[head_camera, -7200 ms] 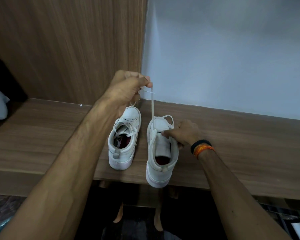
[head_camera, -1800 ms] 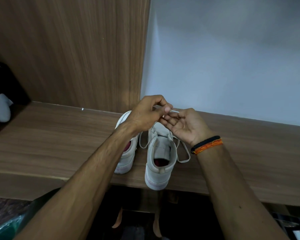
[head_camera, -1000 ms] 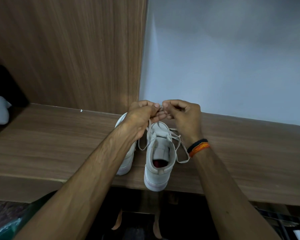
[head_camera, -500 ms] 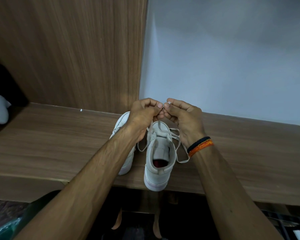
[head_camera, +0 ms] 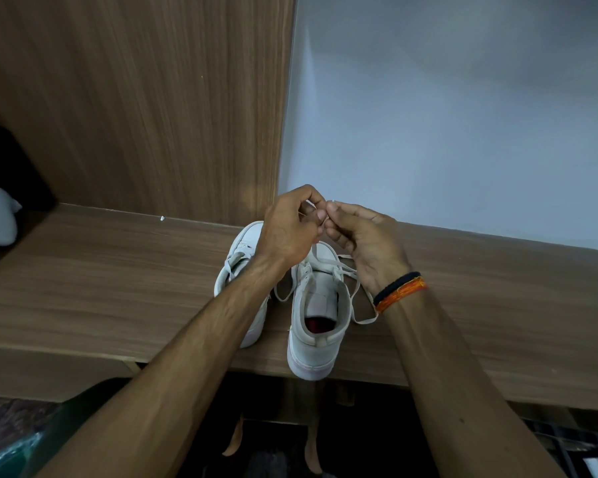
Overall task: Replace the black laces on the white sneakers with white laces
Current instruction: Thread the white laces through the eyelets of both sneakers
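Pointing toes-to-wall, right sneaker (head_camera: pixel 316 305) heel-near.

White sneakers (head_camera: pixel 313 315) upright on shelf — white lace (head_camera: pixel 354 298) threaded, loose.

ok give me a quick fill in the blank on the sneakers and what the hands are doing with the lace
1. Both hands pinch the ends of a ____ lace above the sneakers.
2. The wristbands are on the ____ hand.
3. The left hand is held over the ____ sneaker.
4. The right sneaker has its heel past the ____ of the wooden shelf.

Missing words: white; right; left; edge
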